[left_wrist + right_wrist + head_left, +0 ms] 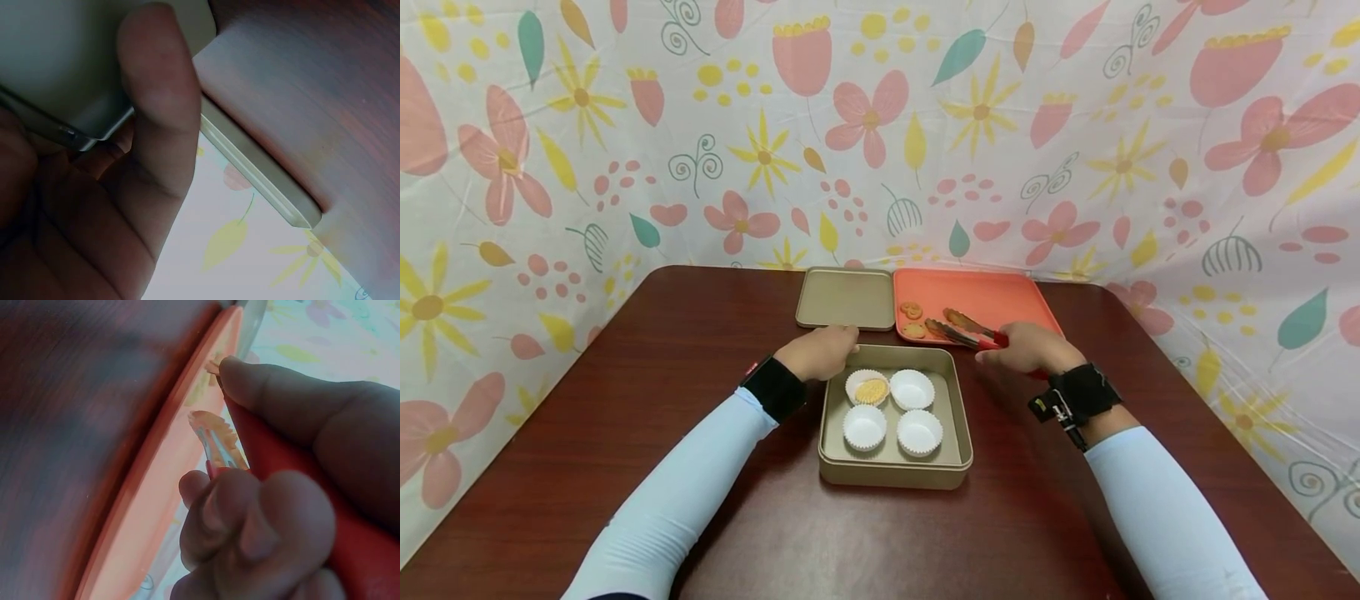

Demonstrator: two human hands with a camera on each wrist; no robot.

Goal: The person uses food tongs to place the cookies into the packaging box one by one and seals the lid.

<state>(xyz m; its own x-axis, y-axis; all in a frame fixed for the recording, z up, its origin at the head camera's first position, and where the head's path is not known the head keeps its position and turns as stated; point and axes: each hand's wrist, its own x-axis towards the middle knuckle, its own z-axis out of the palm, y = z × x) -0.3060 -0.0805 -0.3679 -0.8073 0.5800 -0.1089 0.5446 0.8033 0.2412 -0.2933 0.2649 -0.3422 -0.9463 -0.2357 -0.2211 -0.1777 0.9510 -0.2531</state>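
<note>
My left hand (822,353) holds the far-left corner of a square gold tin (895,477), its thumb (164,94) lying along the metal in the left wrist view. Several white paper cups (864,428) stand inside the tin. A yellow ridged cookie (872,391) sits in the far-left cup. In my right hand (1033,347) is a pair of red-handled tongs (958,333), their tips apart over the orange tray (992,292). Near those tips lie a pretzel-shaped cookie (912,311) and a round cookie (914,331). Curled fingers (275,512) wrap the red handle in the right wrist view.
Behind the tin, a flat gold lid (847,298) lies beside the orange tray's left edge. All of it rests on a dark brown wooden table (737,333). A flower-patterned curtain (880,125) hangs behind the table and along both sides.
</note>
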